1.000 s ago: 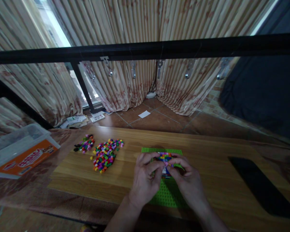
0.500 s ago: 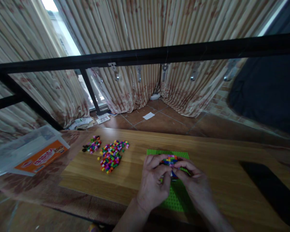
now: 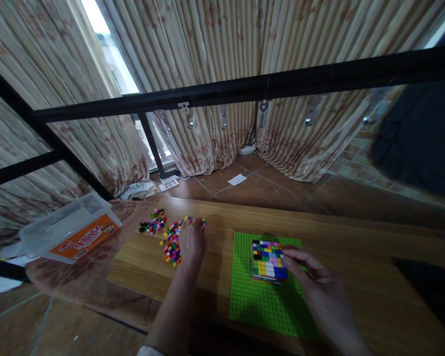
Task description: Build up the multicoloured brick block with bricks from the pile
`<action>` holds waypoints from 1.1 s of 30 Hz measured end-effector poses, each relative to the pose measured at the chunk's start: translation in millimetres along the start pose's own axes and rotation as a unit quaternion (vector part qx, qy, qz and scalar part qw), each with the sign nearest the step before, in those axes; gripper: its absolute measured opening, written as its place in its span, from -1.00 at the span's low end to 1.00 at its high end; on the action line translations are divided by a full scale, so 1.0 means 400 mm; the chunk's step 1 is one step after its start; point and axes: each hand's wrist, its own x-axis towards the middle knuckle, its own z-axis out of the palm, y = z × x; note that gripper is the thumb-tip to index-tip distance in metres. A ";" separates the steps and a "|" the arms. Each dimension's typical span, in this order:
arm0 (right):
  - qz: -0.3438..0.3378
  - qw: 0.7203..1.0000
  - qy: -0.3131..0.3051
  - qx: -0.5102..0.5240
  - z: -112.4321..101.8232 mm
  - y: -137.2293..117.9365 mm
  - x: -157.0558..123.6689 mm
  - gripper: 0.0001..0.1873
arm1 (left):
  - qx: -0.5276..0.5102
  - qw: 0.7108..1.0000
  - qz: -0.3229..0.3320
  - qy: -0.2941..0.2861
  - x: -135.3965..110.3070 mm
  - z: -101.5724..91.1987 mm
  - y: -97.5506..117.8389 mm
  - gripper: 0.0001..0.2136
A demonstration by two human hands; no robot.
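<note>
A green baseplate [image 3: 259, 301] lies on the wooden table [image 3: 348, 257] in front of me. On it stands a square block of many-coloured bricks [image 3: 268, 259]. My right hand [image 3: 319, 287] rests beside the block, fingertips touching its right edge, fingers loosely curled. My left hand [image 3: 193, 241] has reached left onto the larger pile of small coloured bricks [image 3: 172, 242], fingers bent down into it; what they pinch is hidden. A smaller pile of bricks [image 3: 154, 222] lies further left.
A clear plastic box with an orange label [image 3: 74, 232] sits at the table's left end. A black flat object [image 3: 430, 282] lies at the right. A black metal rail [image 3: 244, 91] crosses above, with curtains and tiled floor behind.
My left hand left the brick block and moved left to the brick pile. My right hand slid to the block's right side, which now shows in full. The view shifted left.
</note>
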 end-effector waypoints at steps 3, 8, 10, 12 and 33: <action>0.003 1.000 0.006 -0.007 -0.003 0.001 0.002 -0.68 | 0.038 0.999 0.015 -0.022 -0.004 0.017 0.004 -0.83; -0.002 1.000 -0.002 0.007 -0.001 -0.003 0.001 -0.70 | 0.039 0.999 0.022 -0.022 -0.003 0.038 0.006 -0.82; -0.006 1.000 -0.004 0.013 0.001 -0.004 0.000 -0.71 | 0.034 0.999 0.022 -0.026 0.000 0.043 0.005 -0.81; -0.011 1.000 -0.008 0.017 0.002 -0.005 -0.001 -0.71 | 0.028 0.999 0.022 -0.029 0.003 0.046 0.005 -0.79; -0.147 0.989 -0.035 0.005 0.009 -0.031 -0.026 -0.84 | -0.635 0.724 -0.137 -0.232 -0.138 -0.085 0.136 -0.84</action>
